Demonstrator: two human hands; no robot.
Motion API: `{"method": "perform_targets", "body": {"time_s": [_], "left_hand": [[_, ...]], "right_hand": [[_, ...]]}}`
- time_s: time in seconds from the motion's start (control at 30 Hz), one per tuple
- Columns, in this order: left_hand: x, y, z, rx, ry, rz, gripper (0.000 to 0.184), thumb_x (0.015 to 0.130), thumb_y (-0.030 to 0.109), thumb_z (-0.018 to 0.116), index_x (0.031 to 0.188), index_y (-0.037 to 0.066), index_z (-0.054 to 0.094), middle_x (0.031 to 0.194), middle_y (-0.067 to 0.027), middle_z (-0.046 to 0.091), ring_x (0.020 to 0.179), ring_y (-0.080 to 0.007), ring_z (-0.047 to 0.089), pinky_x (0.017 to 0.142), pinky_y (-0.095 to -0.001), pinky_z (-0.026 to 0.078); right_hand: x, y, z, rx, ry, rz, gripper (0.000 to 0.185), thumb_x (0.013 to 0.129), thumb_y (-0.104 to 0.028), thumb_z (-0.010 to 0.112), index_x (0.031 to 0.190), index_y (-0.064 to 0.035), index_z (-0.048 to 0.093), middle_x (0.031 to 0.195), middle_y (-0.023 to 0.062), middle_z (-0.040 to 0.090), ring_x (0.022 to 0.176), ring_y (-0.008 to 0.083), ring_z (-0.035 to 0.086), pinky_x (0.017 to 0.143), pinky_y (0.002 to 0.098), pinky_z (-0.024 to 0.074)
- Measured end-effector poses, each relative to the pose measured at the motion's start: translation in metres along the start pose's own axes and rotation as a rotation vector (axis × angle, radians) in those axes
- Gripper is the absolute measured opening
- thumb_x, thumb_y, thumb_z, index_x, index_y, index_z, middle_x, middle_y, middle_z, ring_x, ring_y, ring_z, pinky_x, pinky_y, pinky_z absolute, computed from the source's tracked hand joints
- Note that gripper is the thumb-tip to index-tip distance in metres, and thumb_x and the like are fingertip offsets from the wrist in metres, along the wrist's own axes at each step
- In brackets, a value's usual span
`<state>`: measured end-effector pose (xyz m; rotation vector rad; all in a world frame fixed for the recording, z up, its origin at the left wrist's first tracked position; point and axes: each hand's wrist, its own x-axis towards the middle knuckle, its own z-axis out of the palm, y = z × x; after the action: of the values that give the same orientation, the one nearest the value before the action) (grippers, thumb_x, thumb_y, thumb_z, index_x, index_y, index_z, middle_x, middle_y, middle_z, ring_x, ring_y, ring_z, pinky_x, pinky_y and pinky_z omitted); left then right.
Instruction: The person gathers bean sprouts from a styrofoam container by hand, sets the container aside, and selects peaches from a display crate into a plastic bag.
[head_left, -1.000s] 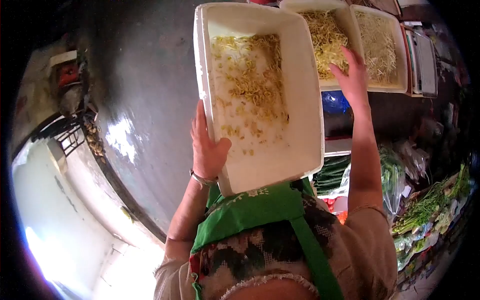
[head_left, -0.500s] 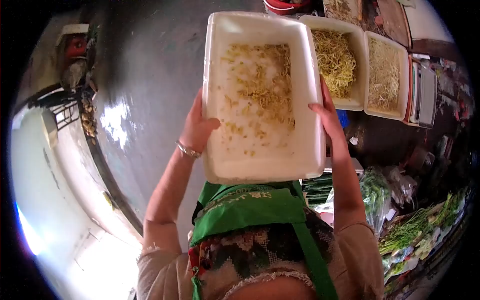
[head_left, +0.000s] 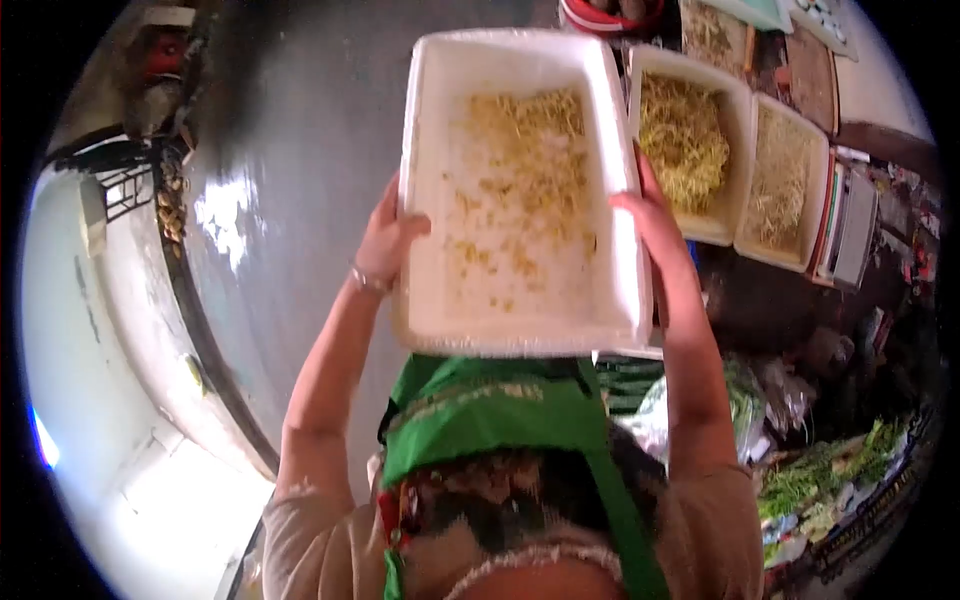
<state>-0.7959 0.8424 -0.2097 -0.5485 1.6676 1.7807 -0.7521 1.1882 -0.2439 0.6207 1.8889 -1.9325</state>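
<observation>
A white foam box (head_left: 510,325) is held up in front of my green apron (head_left: 490,410), its open side toward me. Scattered over its bottom are yellowish bean sprout bits (head_left: 535,180), thickest toward the far right. My left hand (head_left: 388,240) grips the box's left wall, thumb over the rim and the other fingers hidden behind. On the opposite wall, my right hand (head_left: 655,225) holds on in the same way, with its thumb on the rim.
Right of me stand a foam box of yellow bean sprouts (head_left: 685,140) and another of paler sprouts (head_left: 780,190). A red basin (head_left: 610,18) sits at the top. Leafy greens (head_left: 830,465) and plastic bags lie lower right. Grey floor (head_left: 300,180) stretches left.
The sprout bits have shifted in the held box, gathering more toward its far end. The box has moved slightly left and its tilt has changed. Both hands keep their hold.
</observation>
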Motion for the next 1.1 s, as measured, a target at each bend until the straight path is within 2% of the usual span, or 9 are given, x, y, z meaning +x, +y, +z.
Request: {"method": "perform_targets", "body": {"time_s": [0.17, 0.27, 0.33, 0.5, 0.53, 0.7, 0.87, 1.03, 1.1], "left_hand": [[-0.015, 0.017, -0.021, 0.078, 0.015, -0.014, 0.072, 0.074, -0.005, 0.056, 0.144, 0.002, 0.041, 0.119, -0.0079, 0.061, 0.102, -0.0153, 0.059, 0.087, -0.0302, 0.050], [-0.016, 0.017, -0.029, -0.054, -0.064, -0.035, 0.063, 0.077, 0.001, 0.059, 0.139, 0.002, 0.046, 0.115, -0.0079, 0.063, 0.100, -0.0158, 0.061, 0.087, -0.0310, 0.051], [-0.005, 0.033, -0.043, -0.129, -0.106, 0.018, 0.057, 0.079, 0.005, 0.061, 0.135, 0.002, 0.049, 0.112, -0.0079, 0.064, 0.098, -0.0161, 0.062, 0.087, -0.0315, 0.051], [0.023, -0.016, -0.055, 0.067, -0.013, 0.044, 0.062, 0.076, 0.000, 0.056, 0.138, 0.000, 0.046, 0.116, -0.0083, 0.061, 0.103, -0.0175, 0.059, 0.090, -0.0313, 0.049], [0.019, -0.008, -0.056, -0.004, -0.076, -0.098, 0.064, 0.076, 0.001, 0.056, 0.140, 0.001, 0.045, 0.116, -0.0093, 0.061, 0.100, -0.0178, 0.060, 0.087, -0.0307, 0.051], [-0.002, 0.026, -0.074, 0.001, -0.136, -0.079, 0.066, 0.077, 0.005, 0.056, 0.141, 0.000, 0.042, 0.110, -0.0116, 0.065, 0.095, -0.0197, 0.065, 0.084, -0.0327, 0.054], [0.008, 0.024, -0.080, -0.035, -0.086, -0.100, 0.063, 0.075, 0.002, 0.060, 0.136, 0.000, 0.045, 0.114, -0.0121, 0.064, 0.098, -0.0209, 0.064, 0.087, -0.0355, 0.053], [0.032, -0.009, -0.083, 0.044, -0.054, -0.078, 0.062, 0.074, 0.000, 0.058, 0.135, 0.001, 0.046, 0.109, -0.0086, 0.062, 0.094, -0.0172, 0.060, 0.083, -0.0315, 0.051], [0.019, -0.009, -0.070, 0.038, -0.038, -0.169, 0.063, 0.075, 0.002, 0.056, 0.137, 0.000, 0.045, 0.112, -0.0090, 0.062, 0.097, -0.0167, 0.060, 0.082, -0.0317, 0.051]], "right_hand": [[-0.028, -0.061, 0.015, 0.000, -0.061, 0.020, 0.085, 0.082, -0.022, 0.062, 0.155, -0.0109, 0.020, 0.146, 0.0169, 0.042, 0.124, 0.0223, 0.047, 0.104, 0.0333, 0.0369], [-0.050, -0.098, 0.040, 0.247, 0.042, 0.026, 0.083, 0.083, -0.024, 0.061, 0.155, -0.0119, 0.022, 0.128, 0.0164, 0.054, 0.101, 0.0214, 0.056, 0.087, 0.0324, 0.0464], [0.003, -0.047, 0.040, -0.124, 0.020, -0.012, 0.083, 0.082, -0.023, 0.061, 0.155, -0.0102, 0.023, 0.116, 0.0135, 0.059, 0.089, 0.0197, 0.056, 0.078, 0.0320, 0.0475], [0.022, -0.006, 0.042, -0.079, -0.019, -0.137, 0.090, 0.079, -0.019, 0.063, 0.155, -0.0070, 0.017, 0.139, 0.0149, 0.048, 0.107, 0.0195, 0.055, 0.094, 0.0328, 0.0460], [0.019, -0.014, 0.042, -0.055, -0.067, -0.065, 0.091, 0.080, -0.019, 0.063, 0.156, -0.0087, 0.014, 0.137, 0.0147, 0.050, 0.107, 0.0199, 0.055, 0.093, 0.0330, 0.0461], [-0.018, -0.081, 0.075, 0.145, -0.023, -0.006, 0.090, 0.080, -0.019, 0.065, 0.156, -0.0095, 0.017, 0.130, 0.0132, 0.051, 0.102, 0.0190, 0.054, 0.088, 0.0312, 0.0453], [0.002, -0.070, 0.083, -0.113, -0.045, 0.014, 0.090, 0.079, -0.017, 0.063, 0.156, -0.0122, 0.017, 0.114, 0.0122, 0.055, 0.093, 0.0190, 0.054, 0.081, 0.0300, 0.0467], [0.024, -0.018, 0.058, -0.042, -0.114, 0.017, 0.087, 0.077, -0.006, 0.053, 0.157, -0.0142, 0.019, 0.154, 0.0108, 0.033, 0.124, 0.0190, 0.045, 0.099, 0.0301, 0.0406], [0.021, -0.013, 0.055, -0.025, -0.100, 0.040, 0.086, 0.077, -0.007, 0.054, 0.156, -0.0133, 0.020, 0.150, 0.0120, 0.039, 0.123, 0.0197, 0.047, 0.099, 0.0302, 0.0407]]}}
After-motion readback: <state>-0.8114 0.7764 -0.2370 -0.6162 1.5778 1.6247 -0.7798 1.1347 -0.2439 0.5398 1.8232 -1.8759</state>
